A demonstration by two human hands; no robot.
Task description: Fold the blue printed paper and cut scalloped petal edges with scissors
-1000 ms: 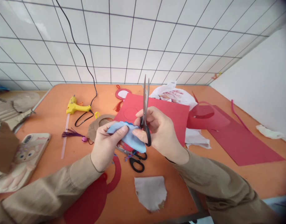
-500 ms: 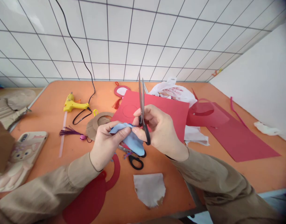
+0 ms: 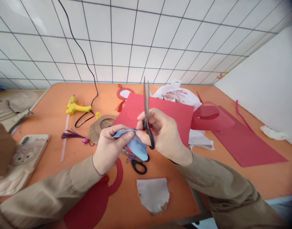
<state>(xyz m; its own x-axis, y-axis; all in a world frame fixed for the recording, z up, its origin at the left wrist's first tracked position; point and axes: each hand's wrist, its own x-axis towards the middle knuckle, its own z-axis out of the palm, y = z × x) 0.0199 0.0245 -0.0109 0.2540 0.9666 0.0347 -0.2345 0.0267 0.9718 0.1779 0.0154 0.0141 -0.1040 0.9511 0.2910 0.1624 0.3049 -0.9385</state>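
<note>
My left hand [image 3: 110, 144] pinches a light blue cloth piece [image 3: 137, 147] between thumb and fingers. Black-handled scissors [image 3: 146, 111] hang on the fingers of my right hand [image 3: 163, 132], their blades pointing up and slightly parted. The thumb and a finger of that hand also touch the cloth's upper edge. Beneath the cloth, a second pair of scissors [image 3: 139, 167] lies on the table, its blades partly hidden. A greyish-white cloth scrap [image 3: 153, 194] rests nearer to me.
A yellow glue gun [image 3: 78, 107], a purple tassel [image 3: 73, 134] and a phone [image 3: 29, 162] are on the left. Red sheets [image 3: 243, 138] and a white plastic bag [image 3: 179, 93] lie right and behind. Red cut pieces [image 3: 88, 203] are in front, cardboard rings [image 3: 97, 128] beside my left hand.
The view has shifted very slightly. Both hands keep their hold, and the blue cloth and raised scissors have barely moved.
</note>
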